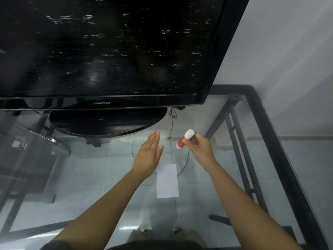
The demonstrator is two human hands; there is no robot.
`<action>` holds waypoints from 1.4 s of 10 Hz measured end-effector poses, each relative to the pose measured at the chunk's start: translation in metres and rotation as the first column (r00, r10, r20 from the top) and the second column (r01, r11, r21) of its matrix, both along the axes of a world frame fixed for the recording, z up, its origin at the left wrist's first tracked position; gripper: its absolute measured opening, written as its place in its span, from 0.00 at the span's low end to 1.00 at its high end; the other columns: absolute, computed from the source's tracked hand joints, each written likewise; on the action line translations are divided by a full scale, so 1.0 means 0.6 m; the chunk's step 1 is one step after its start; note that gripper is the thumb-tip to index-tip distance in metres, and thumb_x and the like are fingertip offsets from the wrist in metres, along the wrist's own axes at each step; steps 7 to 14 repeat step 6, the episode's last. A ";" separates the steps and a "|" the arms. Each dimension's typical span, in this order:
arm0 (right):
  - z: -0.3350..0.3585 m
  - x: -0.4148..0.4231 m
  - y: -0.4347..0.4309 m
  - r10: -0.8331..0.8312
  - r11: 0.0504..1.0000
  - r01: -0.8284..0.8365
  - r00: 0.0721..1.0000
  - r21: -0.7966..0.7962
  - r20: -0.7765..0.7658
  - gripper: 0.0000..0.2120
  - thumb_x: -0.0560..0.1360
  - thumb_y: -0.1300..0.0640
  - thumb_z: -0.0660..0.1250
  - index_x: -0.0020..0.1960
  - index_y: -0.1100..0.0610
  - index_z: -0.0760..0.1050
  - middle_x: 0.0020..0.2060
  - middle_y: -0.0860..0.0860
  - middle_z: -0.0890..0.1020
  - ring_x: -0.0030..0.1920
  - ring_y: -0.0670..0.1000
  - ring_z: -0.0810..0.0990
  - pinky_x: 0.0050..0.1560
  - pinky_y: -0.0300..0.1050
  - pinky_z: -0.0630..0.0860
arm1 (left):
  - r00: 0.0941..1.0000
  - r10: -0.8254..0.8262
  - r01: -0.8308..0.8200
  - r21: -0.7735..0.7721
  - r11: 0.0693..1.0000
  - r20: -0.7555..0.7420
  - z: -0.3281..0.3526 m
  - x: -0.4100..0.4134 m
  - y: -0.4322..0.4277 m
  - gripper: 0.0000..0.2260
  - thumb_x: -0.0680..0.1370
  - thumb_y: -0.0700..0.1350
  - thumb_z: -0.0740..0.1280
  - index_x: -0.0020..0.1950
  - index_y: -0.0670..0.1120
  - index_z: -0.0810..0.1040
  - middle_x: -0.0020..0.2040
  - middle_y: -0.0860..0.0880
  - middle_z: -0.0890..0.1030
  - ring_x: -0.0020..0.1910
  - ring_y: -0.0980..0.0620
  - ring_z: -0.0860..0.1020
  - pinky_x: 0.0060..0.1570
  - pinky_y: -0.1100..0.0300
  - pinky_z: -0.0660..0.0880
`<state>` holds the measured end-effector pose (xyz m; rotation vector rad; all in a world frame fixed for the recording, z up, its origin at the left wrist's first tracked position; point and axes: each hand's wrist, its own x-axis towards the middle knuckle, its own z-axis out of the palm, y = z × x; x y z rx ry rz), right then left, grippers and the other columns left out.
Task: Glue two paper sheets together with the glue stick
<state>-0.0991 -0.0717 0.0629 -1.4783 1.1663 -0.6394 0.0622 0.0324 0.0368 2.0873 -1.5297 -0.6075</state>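
Forearms reach in from six o'clock over the glass bench (270,123). At two o'clock of the paper, the right hand (199,147) makes the grip: fingers pinched round the red glue stick (184,138), held in the air with its white cap apparently on. At eleven o'clock the left hand (148,156) hovers flat, fingers straight together, holding nothing. One white paper sheet (167,181) lies flat on the bench between the wrists; whether a second lies beneath, I cannot tell. Gluing seems not yet begun, with uncapping, spreading and pressing left. No containers show. At twelve o'clock stands a dark television (108,51).
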 end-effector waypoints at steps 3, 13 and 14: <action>-0.068 -0.024 0.009 0.097 0.989 -0.112 0.984 -0.094 -0.151 0.10 0.73 0.59 0.69 0.53 0.55 0.78 0.49 0.51 0.82 0.53 0.46 0.79 0.51 0.30 0.70 | 0.951 0.056 -0.155 0.312 0.937 0.305 -0.101 0.016 0.065 0.25 0.81 0.53 0.41 0.73 0.45 0.36 0.77 0.48 0.40 0.74 0.49 0.37 0.73 0.51 0.42; -0.084 -0.026 0.008 0.120 0.987 -0.138 0.976 -0.086 -0.182 0.20 0.72 0.58 0.70 0.63 0.54 0.72 0.56 0.48 0.78 0.58 0.47 0.76 0.57 0.35 0.70 | 0.932 0.020 -0.143 0.320 0.937 0.361 -0.123 0.017 0.065 0.25 0.78 0.56 0.36 0.71 0.47 0.31 0.75 0.50 0.36 0.73 0.50 0.34 0.72 0.50 0.41; -0.084 -0.026 0.008 0.120 0.987 -0.138 0.976 -0.086 -0.182 0.20 0.72 0.58 0.70 0.63 0.54 0.72 0.56 0.48 0.78 0.58 0.47 0.76 0.57 0.35 0.70 | 0.932 0.020 -0.143 0.320 0.937 0.361 -0.123 0.017 0.065 0.25 0.78 0.56 0.36 0.71 0.47 0.31 0.75 0.50 0.36 0.73 0.50 0.34 0.72 0.50 0.41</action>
